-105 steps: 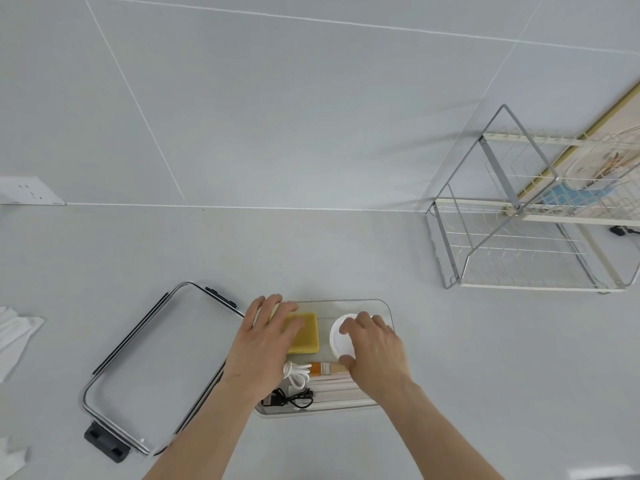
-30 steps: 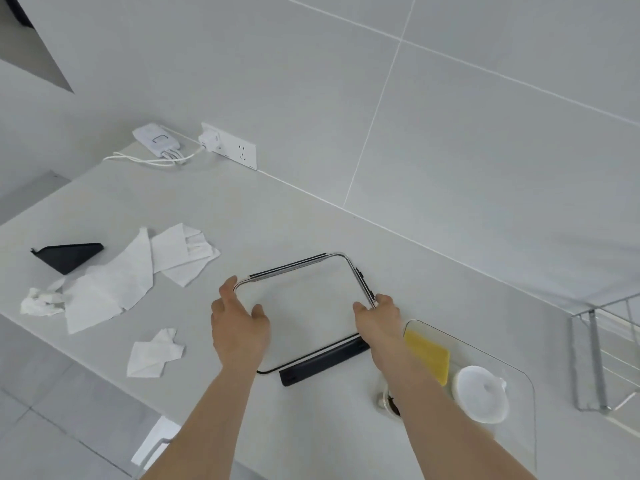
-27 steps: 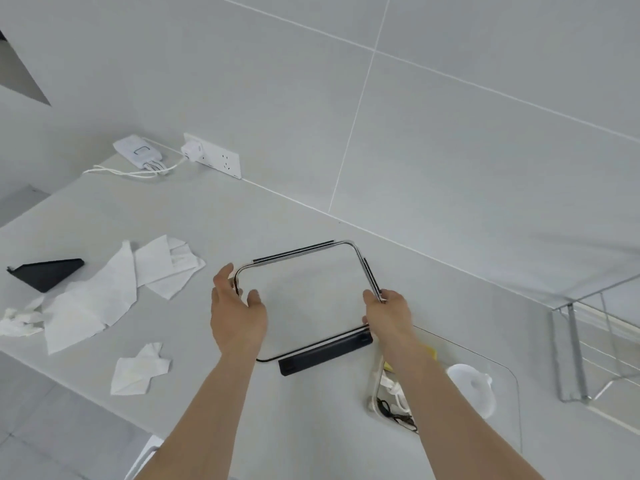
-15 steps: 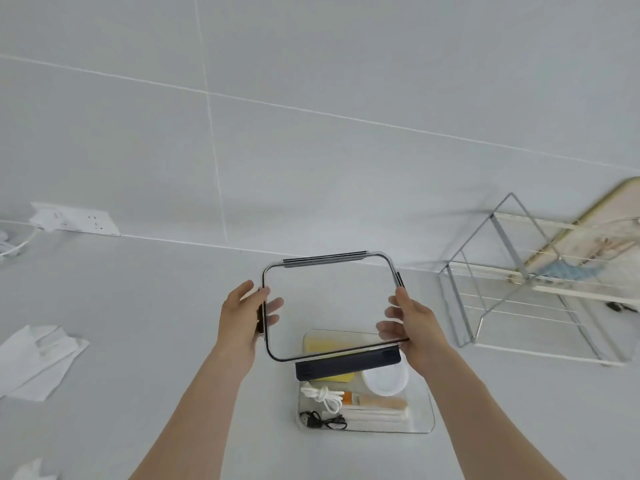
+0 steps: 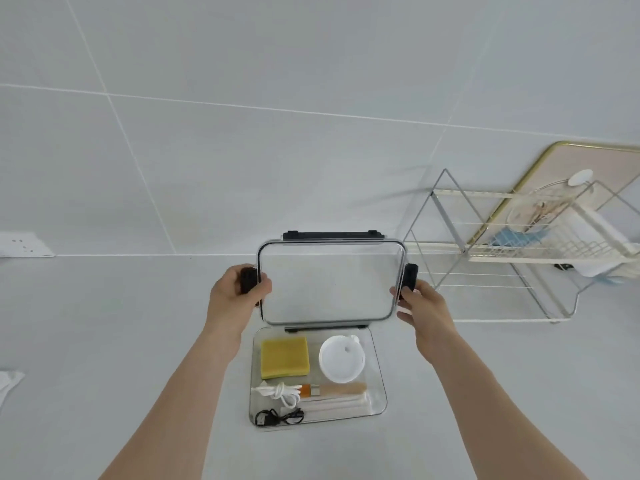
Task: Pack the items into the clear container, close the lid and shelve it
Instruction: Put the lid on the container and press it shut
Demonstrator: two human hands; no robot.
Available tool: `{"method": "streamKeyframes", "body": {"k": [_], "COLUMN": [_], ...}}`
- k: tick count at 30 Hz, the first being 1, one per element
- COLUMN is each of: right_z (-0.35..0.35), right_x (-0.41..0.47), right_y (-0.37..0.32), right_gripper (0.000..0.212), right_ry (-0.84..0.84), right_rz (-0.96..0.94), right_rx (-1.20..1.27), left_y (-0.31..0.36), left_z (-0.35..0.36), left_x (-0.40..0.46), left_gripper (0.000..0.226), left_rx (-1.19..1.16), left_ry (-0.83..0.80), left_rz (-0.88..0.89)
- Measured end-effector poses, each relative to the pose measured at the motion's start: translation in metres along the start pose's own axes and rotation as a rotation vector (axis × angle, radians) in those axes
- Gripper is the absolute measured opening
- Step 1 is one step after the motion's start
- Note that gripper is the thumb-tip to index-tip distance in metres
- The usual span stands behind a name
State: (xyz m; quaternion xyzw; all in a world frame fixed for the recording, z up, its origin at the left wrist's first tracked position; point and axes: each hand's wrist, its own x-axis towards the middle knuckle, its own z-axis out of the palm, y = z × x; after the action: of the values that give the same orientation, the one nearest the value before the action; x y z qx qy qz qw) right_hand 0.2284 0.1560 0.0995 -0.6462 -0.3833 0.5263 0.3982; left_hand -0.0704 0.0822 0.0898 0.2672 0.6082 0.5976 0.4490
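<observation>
The clear container stands on the grey counter in front of me. Inside lie a yellow sponge, a white round cap, a coiled white cable, a black cable, an orange-handled brush and white sticks. I hold the clear lid with black clips in the air, just above and behind the container. My left hand grips its left clip and my right hand grips its right edge.
A wire shelf rack stands to the right, against the tiled wall, with a dish and cloths on its upper tier. A wall socket is at far left. A white tissue lies at the left edge.
Both hands lifted the lid off the counter at left and carried it right, over the container. It is now level and squared above the container's far side.
</observation>
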Motion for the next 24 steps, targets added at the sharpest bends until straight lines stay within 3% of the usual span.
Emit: {"method": "streamKeyframes", "body": {"k": [2,5,12,16,20,22,24], "right_z": [-0.003,-0.008,-0.007,-0.006,0.0,0.003,0.005], "right_x": [0.005,0.01,0.003,0.003,-0.001,-0.006,-0.01], "right_y": [0.001,0.012,0.067,0.082,0.093,0.097,0.101], "right_gripper": [0.017,0.045,0.056,0.019,0.021,0.014,0.021], "right_ry": [-0.005,-0.042,-0.117,-0.087,-0.086,-0.038,0.003], "right_rz": [-0.055,-0.1,0.059,0.207,0.153,0.075,0.043], "right_rx": [-0.034,-0.095,-0.035,-0.045,-0.073,-0.119,-0.184], "left_y": [0.003,-0.003,-0.064,-0.084,-0.089,-0.089,-0.091], "left_z": [-0.005,-0.013,-0.042,-0.049,-0.044,-0.041,-0.037], "left_x": [0.0,-0.004,-0.039,-0.053,-0.057,-0.058,-0.061], "left_gripper": [0.021,0.02,0.028,0.042,0.054,0.055,0.05], "left_rx": [0.028,0.103,0.251,0.295,0.352,0.328,0.349], "left_ry": [-0.007,-0.067,-0.041,-0.029,-0.008,0.033,0.106], "left_rz": [0.082,0.16,0.051,0.023,-0.011,0.008,0.044]}}
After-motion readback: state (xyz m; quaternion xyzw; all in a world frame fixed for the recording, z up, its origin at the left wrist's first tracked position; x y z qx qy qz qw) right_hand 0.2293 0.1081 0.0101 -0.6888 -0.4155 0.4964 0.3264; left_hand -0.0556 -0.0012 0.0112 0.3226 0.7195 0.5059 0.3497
